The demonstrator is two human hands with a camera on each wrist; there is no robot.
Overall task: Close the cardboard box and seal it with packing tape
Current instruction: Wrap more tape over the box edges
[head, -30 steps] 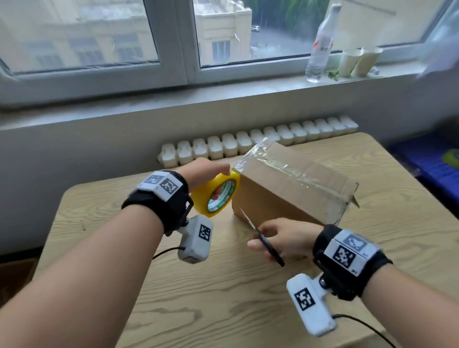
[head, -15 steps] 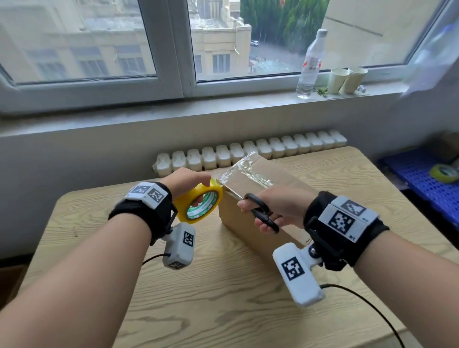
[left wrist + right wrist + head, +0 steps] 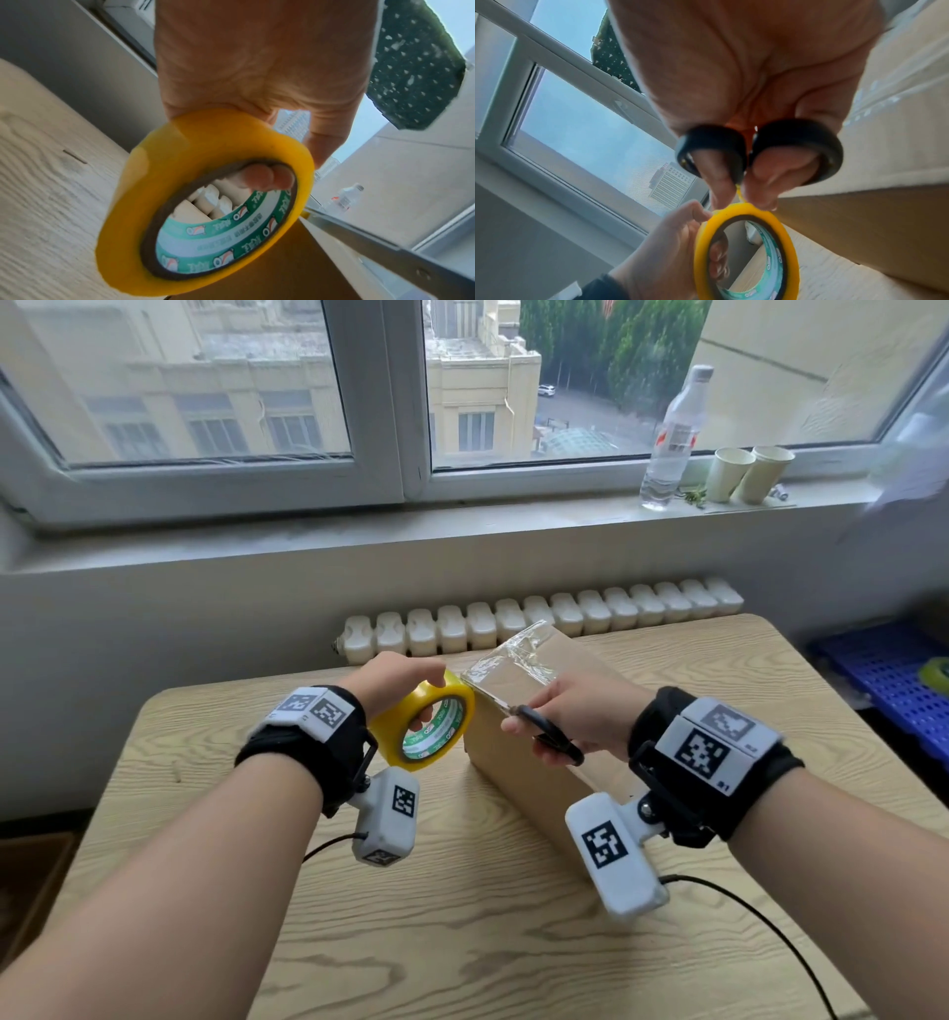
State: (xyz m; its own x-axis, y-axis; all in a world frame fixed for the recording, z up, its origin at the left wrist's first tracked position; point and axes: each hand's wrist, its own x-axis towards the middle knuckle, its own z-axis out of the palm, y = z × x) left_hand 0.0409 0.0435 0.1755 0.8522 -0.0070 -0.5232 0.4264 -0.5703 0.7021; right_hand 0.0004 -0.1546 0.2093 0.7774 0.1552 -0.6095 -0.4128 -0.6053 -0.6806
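Observation:
A closed cardboard box (image 3: 518, 778) stands on the wooden table (image 3: 462, 942), with clear tape (image 3: 508, 660) running over its top. My left hand (image 3: 395, 680) grips a yellow tape roll (image 3: 426, 721) at the box's left end, fingertips (image 3: 267, 178) inside its core. My right hand (image 3: 575, 716) holds black-handled scissors (image 3: 549, 737) at the stretch of tape between roll and box. In the right wrist view the two black handle loops (image 3: 759, 150) stand close together with fingers through them, just above the roll (image 3: 746, 253). The scissor blade (image 3: 385, 243) crosses beside the roll (image 3: 205, 215).
A white radiator (image 3: 539, 618) runs behind the table. On the windowsill stand a plastic bottle (image 3: 672, 439) and two paper cups (image 3: 744, 472). A blue crate (image 3: 893, 680) with another tape roll (image 3: 937, 672) lies right of the table.
My right hand rose with the scissors from the table in front of the box up to the tape by the roll. The left hand kept hold of the roll.

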